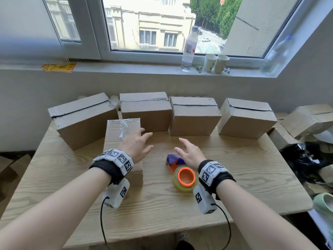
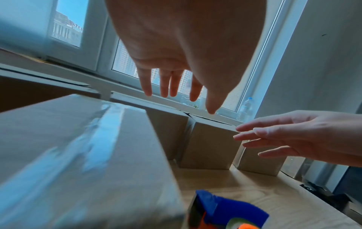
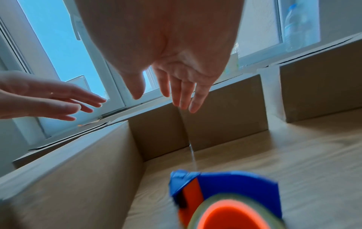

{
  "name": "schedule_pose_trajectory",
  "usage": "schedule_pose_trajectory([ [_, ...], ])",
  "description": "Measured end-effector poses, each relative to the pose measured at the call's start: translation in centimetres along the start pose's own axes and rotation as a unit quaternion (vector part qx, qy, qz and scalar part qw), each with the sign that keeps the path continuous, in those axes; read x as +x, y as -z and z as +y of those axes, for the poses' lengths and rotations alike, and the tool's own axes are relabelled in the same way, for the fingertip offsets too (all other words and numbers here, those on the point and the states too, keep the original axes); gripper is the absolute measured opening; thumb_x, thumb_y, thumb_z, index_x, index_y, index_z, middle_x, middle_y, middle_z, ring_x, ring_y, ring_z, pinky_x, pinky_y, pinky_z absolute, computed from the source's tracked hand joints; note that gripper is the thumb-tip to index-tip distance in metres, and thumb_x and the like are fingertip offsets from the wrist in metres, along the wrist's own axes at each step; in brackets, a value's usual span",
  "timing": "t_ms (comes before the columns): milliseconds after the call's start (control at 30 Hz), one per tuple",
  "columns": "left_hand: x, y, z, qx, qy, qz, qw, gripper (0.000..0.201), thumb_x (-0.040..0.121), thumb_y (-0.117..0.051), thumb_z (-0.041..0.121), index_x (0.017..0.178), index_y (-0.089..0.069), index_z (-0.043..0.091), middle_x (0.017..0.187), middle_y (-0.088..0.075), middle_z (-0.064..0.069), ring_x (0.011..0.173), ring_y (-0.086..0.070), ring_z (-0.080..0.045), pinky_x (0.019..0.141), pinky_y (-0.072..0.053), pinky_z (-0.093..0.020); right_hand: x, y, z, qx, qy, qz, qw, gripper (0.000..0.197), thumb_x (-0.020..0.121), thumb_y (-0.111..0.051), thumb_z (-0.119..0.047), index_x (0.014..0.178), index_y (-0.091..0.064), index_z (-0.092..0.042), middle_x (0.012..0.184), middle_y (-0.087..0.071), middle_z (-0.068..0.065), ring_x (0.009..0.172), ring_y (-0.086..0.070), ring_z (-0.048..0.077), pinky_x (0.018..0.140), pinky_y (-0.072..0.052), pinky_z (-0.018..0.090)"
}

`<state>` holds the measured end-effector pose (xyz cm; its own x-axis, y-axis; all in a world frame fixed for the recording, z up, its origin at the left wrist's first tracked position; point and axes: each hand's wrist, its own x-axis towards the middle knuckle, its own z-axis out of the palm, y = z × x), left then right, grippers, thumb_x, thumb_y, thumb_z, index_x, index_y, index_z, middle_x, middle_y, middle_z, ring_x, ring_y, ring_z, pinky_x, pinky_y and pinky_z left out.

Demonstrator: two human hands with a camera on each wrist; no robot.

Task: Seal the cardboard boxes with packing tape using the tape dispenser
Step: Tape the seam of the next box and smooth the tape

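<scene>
Both hands spread, holding nothing: left hand (image 1: pixel 136 146) over the taped box (image 1: pixel 122 136), right hand (image 1: pixel 191 153) above the tape dispenser (image 1: pixel 182 173), mid-frame.

Bright daylight from window (image 1: pixel 149 26), soft shadows. Head view bends at edges. Wrist views blue-tinted, backlit; taped box (image 2: pixel 78 155) and tape dispenser (image 3: pixel 225 201) below window motion-blurred.

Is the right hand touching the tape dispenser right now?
Apart. The right wrist view shows the right hand open in the air, fingers pointing at the back boxes, with bare table between them and the tape dispenser below.
</scene>
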<state>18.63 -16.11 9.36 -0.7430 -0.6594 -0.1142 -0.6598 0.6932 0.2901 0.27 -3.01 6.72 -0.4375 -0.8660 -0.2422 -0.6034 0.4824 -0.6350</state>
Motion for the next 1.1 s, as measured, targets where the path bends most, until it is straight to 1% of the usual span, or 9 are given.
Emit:
schedule_pose_trajectory([
  [100, 4.1, 0.3, 2.7, 0.015, 0.001, -0.015, 1.0, 0.062, 0.093, -0.046, 0.048, 0.147, -0.024, 0.028, 0.155, -0.018, -0.005, 0.137, -0.03, -0.025, 0.109, -0.034, -0.043, 2.2, 4.0, 2.1, -0.033, 0.006, 0.01, 0.999, 0.063, 0.094, -0.055, -0.036, 0.148, -0.03, -0.016, 0.152, -0.034, 0.003, 0.14, -0.03, 0.016, 0.115, -0.024, 0.029],
  [200, 8.3, 0.2, 5.2, 0.02, 0.005, -0.025, 0.999, 0.068, 0.092, -0.05, 0.045, 0.149, -0.018, 0.028, 0.157, -0.011, -0.006, 0.142, -0.019, -0.024, 0.114, -0.026, -0.04, 5.3, 7.8, 4.6, -0.073, 0.008, 0.011, 0.997, 0.071, 0.091, -0.059, -0.038, 0.15, -0.024, -0.017, 0.156, -0.024, 0.002, 0.143, -0.022, 0.015, 0.118, -0.02, 0.034],
  [300, 12.8, -0.6, 7.1, 0.022, 0.013, -0.029, 0.999, 0.07, 0.091, -0.052, 0.044, 0.149, -0.017, 0.026, 0.157, -0.009, -0.005, 0.143, -0.016, -0.023, 0.114, -0.023, -0.037, 9.1, 11.0, 6.9, -0.119, 0.024, 0.013, 0.993, 0.077, 0.089, -0.062, -0.039, 0.15, -0.021, -0.018, 0.158, -0.019, 0.002, 0.145, -0.018, 0.016, 0.118, -0.016, 0.035],
  [533, 20.9, -3.5, 9.2, 0.014, 0.044, -0.044, 0.998, 0.075, 0.091, -0.052, 0.044, 0.15, -0.011, 0.023, 0.158, 0.001, -0.006, 0.146, -0.001, -0.019, 0.117, -0.008, -0.032, 17.7, 14.6, 11.2, -0.263, 0.071, -0.035, 0.962, 0.091, 0.082, -0.064, -0.052, 0.151, -0.01, -0.029, 0.16, 0.0, -0.001, 0.147, 0.001, 0.019, 0.119, 0.0, 0.041],
  [633, 21.4, -5.0, 9.5, -0.05, 0.082, -0.029, 0.995, 0.068, 0.093, -0.052, 0.035, 0.149, -0.015, 0.025, 0.159, 0.0, -0.003, 0.145, 0.0, -0.015, 0.115, -0.012, -0.03, 19.8, 14.4, 12.2, -0.264, 0.062, -0.059, 0.961, 0.09, 0.082, -0.064, -0.053, 0.15, -0.008, -0.035, 0.16, 0.007, -0.003, 0.147, 0.009, 0.022, 0.117, 0.005, 0.046],
  [767, 21.3, -6.3, 10.1, -0.08, 0.102, 0.003, 0.992, 0.063, 0.094, -0.052, 0.023, 0.148, -0.02, 0.027, 0.158, 0.001, 0.0, 0.145, 0.005, -0.013, 0.114, -0.021, -0.033, 21.0, 14.0, 12.8, -0.248, 0.049, -0.078, 0.965, 0.09, 0.084, -0.064, -0.047, 0.149, -0.002, -0.042, 0.159, 0.016, -0.004, 0.145, 0.019, 0.025, 0.116, -0.003, 0.055],
  [867, 21.4, -6.7, 10.4, -0.088, 0.11, 0.011, 0.99, 0.062, 0.094, -0.052, 0.017, 0.148, -0.023, 0.025, 0.158, -0.001, -0.001, 0.145, 0.005, -0.015, 0.113, -0.021, -0.032, 21.3, 13.7, 13.2, -0.235, 0.064, -0.07, 0.967, 0.087, 0.086, -0.062, -0.046, 0.149, -0.002, -0.041, 0.159, 0.016, -0.002, 0.144, 0.021, 0.029, 0.118, -0.008, 0.051],
  [967, 21.2, -6.8, 10.5, -0.091, 0.113, 0.008, 0.989, 0.065, 0.091, -0.056, 0.013, 0.147, -0.025, 0.024, 0.158, -0.002, -0.002, 0.146, 0.002, -0.017, 0.111, -0.025, -0.031, 20.9, 13.3, 13.5, -0.238, 0.078, -0.054, 0.967, 0.086, 0.086, -0.059, -0.054, 0.15, -0.004, -0.04, 0.159, 0.015, -0.002, 0.143, 0.021, 0.032, 0.118, -0.005, 0.046],
  [1100, 20.4, -6.7, 11.0, -0.094, 0.109, -0.003, 0.99, 0.064, 0.09, -0.055, 0.01, 0.146, -0.027, 0.024, 0.158, -0.003, -0.002, 0.146, 0.0, -0.017, 0.11, -0.028, -0.033, 19.5, 13.3, 13.8, -0.233, 0.074, -0.052, 0.968, 0.085, 0.085, -0.057, -0.057, 0.15, -0.004, -0.04, 0.159, 0.014, -0.003, 0.144, 0.02, 0.031, 0.117, -0.003, 0.045],
])
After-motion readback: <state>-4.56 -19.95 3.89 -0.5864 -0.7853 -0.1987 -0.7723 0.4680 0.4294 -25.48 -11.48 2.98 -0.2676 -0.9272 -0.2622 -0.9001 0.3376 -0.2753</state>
